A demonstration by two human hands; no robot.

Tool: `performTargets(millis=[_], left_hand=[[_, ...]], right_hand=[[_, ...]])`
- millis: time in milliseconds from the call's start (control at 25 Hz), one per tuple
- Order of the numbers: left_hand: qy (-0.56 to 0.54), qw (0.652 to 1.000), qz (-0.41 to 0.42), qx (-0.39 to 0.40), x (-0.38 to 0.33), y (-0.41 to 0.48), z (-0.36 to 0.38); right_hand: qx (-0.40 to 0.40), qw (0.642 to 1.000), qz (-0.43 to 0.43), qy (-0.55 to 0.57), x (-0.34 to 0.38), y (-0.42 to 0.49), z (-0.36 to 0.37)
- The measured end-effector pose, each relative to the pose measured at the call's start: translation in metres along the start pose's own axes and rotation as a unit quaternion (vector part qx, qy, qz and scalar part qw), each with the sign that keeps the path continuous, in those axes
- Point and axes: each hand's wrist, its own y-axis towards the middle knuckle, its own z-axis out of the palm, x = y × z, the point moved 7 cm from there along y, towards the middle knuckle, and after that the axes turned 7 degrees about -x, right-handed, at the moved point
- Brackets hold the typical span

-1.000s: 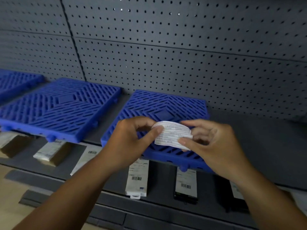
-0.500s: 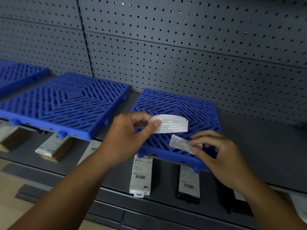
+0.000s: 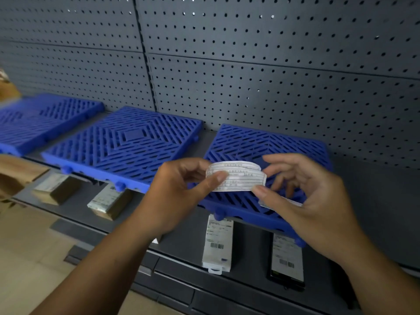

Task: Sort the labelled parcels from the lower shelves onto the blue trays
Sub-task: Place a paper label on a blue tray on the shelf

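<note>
Labelled parcels (image 3: 217, 244) lie flat on the lower shelf (image 3: 250, 242), labels up. A white flat pack and a dark pack (image 3: 287, 261) lie side by side at the front edge below the right tray. Two brown boxes (image 3: 109, 202) sit apart from each other toward the left end, partly under the overhang above. Three blue trays (image 3: 127, 144) stand in a row on the upper shelf (image 3: 375, 201), their front edges projecting past the front edge of that shelf. Their rear edges are close to the grey pegboard panel (image 3: 272, 64). Both hands are raised in front of the right tray (image 3: 284, 142), above the white and dark packs and clear of them. The left hand (image 3: 179, 198) pinches the left end of a white paper slip (image 3: 238, 178) between thumb and forefinger, and its remaining fingers are curled behind. The slip is printed with ruled lines and bows slightly toward the camera. The right hand (image 3: 322, 201) has its thumb tip at the lower right corner of the slip. Its fingers (image 3: 293, 169) are spread and loosely curved behind the slip, and they are blurred, so it cannot be told whether they clamp anything. A narrow strip (image 3: 281, 202) of white paper lies across the inside of the right hand, below the thumb. Beige floor (image 3: 27, 246) shows at the lower left.
</note>
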Motion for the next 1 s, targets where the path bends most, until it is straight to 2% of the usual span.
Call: performTargets(millis=[320,560,800,1000], left_hand=[[-0.026,0.999,0.035,0.031,0.038,0.026,-0.110],[-0.005,0.998,0.033,0.057,0.074,0.051,-0.220],[0.023,0.999,0.025,0.031,0.097,0.064,-0.282],[0.012,0.999,0.028,0.032,0.101,0.058,-0.290]], right_hand=[[-0.036,0.999,-0.018,-0.017,0.038,0.036,0.112],[-0.030,0.999,0.033,-0.027,0.055,0.056,0.223],[0.016,0.993,0.087,-0.082,0.048,0.061,0.267],[0.023,0.980,0.098,-0.172,0.027,0.056,0.283]])
